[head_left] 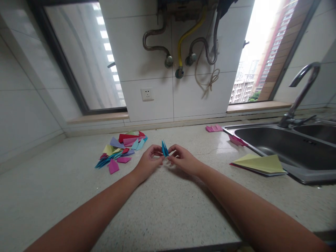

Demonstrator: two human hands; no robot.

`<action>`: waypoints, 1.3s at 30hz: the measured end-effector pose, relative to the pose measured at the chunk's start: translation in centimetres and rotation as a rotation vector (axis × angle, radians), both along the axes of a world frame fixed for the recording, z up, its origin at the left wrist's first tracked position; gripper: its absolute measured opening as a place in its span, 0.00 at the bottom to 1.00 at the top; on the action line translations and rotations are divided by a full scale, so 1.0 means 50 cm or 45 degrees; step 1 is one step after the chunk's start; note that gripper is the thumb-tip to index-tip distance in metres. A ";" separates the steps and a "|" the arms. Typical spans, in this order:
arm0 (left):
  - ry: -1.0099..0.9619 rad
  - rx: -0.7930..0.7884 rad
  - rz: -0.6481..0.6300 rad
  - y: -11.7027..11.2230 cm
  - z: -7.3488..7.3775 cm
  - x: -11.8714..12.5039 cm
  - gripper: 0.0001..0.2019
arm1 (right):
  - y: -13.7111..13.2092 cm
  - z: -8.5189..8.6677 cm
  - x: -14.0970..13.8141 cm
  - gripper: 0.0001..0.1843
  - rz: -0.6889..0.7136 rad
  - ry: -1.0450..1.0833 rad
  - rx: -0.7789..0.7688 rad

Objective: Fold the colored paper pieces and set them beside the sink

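Note:
A small blue folded paper piece [165,148] stands upright just above the countertop, pinched between both hands. My left hand [152,157] grips it from the left with thumb and fingers closed. From the other side, my right hand [182,158] pinches it near its lower edge. The fingertips hide part of the folds. To the left of my left hand lies a loose pile of folded paper pieces [128,140] in pink, red, blue, yellow and purple. A pink folded piece [113,166] rests at the pile's near edge.
Yellow folded paper [259,163] lies on darker sheets at the right, against the steel sink [258,147]. Pink folded pieces [214,128] sit by the sink's far left corner, and another pink piece [237,140] is on its rim. A faucet [299,94] rises behind the basin.

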State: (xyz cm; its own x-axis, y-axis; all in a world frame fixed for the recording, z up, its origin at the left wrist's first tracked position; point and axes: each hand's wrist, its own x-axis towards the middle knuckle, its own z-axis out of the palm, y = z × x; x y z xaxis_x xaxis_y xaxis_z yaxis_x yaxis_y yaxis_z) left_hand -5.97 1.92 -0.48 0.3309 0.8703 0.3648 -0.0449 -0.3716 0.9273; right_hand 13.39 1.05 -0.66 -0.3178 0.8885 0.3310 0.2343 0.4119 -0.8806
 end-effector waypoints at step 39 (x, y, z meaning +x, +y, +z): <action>0.010 -0.190 -0.152 0.004 -0.008 -0.003 0.15 | -0.008 0.020 0.006 0.04 -0.126 -0.122 0.353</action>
